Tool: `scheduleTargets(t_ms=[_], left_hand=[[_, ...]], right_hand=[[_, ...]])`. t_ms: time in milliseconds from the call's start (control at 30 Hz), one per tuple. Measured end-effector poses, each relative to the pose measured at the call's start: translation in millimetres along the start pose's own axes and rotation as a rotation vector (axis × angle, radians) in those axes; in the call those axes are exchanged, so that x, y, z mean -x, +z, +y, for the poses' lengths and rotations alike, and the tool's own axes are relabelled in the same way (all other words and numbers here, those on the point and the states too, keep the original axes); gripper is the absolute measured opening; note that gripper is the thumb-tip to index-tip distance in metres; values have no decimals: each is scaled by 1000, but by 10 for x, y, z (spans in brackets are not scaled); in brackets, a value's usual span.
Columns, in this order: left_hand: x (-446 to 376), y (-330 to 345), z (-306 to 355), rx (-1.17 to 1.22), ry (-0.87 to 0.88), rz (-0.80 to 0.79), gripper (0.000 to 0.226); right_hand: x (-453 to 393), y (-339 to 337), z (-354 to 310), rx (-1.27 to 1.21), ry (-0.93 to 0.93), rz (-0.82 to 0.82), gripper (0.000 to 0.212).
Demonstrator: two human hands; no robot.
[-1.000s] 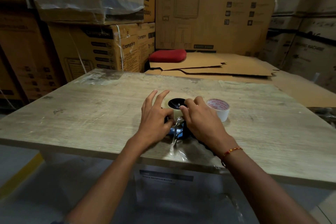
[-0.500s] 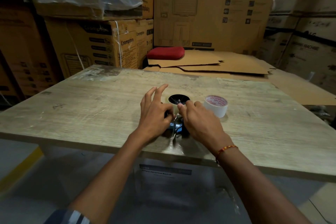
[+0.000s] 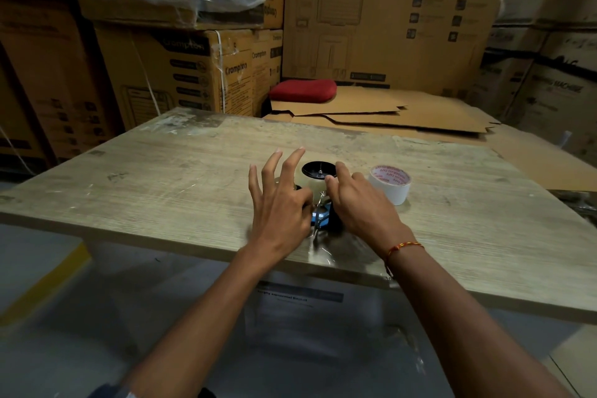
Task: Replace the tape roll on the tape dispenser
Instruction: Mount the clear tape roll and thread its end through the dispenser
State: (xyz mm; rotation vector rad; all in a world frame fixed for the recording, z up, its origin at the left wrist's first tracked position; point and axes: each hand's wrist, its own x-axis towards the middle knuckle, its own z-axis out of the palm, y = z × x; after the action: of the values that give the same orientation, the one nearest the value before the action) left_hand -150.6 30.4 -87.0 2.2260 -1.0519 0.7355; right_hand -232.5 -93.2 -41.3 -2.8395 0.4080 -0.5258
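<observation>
The tape dispenser point(image 3: 323, 215), blue with a black hub point(image 3: 318, 169), lies on the wooden table point(image 3: 161, 191) near its front edge. A pale tape roll point(image 3: 309, 186) sits around the hub. My left hand point(image 3: 279, 203) grips the dispenser's left side with thumb and forefinger, the other fingers spread and lifted. My right hand point(image 3: 358, 203) covers the dispenser's right side, its fingertips pressed on the roll's rim beside the hub. A second roll, white with red print point(image 3: 391, 182), stands just right of my right hand. The dispenser's handle is hidden under my hands.
A shiny strip of clear tape point(image 3: 318, 250) lies stuck to the table in front of the dispenser. Stacked cardboard boxes point(image 3: 200, 74) wall in the back and sides. Flattened cardboard point(image 3: 403, 116) and a red cushion point(image 3: 302, 90) lie behind the table.
My right fingertips have slid up the roll to the hub's rim. My left fingers have spread wider and lifted. Dispenser and spare roll stay in place.
</observation>
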Motion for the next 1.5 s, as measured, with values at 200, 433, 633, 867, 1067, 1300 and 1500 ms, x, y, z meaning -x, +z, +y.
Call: scheduleTargets(t_ms=[200, 433, 633, 867, 1067, 1300, 1500], left_hand=[[10, -23, -4, 7, 5, -19, 15], [86, -21, 11, -44, 28, 7, 18], [141, 19, 37, 38, -71, 51, 16], [260, -61, -55, 166, -163, 53, 16], [360, -179, -164, 322, -158, 33, 11], [409, -366, -250, 401, -148, -13, 13], [462, -459, -357, 494, -119, -64, 23]], right_hand=[[-75, 56, 65, 22, 22, -3, 41], [-203, 83, 162, 16, 51, -56, 48], [-206, 120, 100, -11, 35, -22, 39], [-234, 185, 125, -59, 39, -10, 39], [-224, 192, 131, -58, 33, 1, 40], [-232, 186, 152, -66, 26, -3, 42], [-242, 202, 166, -69, 20, -2, 43]])
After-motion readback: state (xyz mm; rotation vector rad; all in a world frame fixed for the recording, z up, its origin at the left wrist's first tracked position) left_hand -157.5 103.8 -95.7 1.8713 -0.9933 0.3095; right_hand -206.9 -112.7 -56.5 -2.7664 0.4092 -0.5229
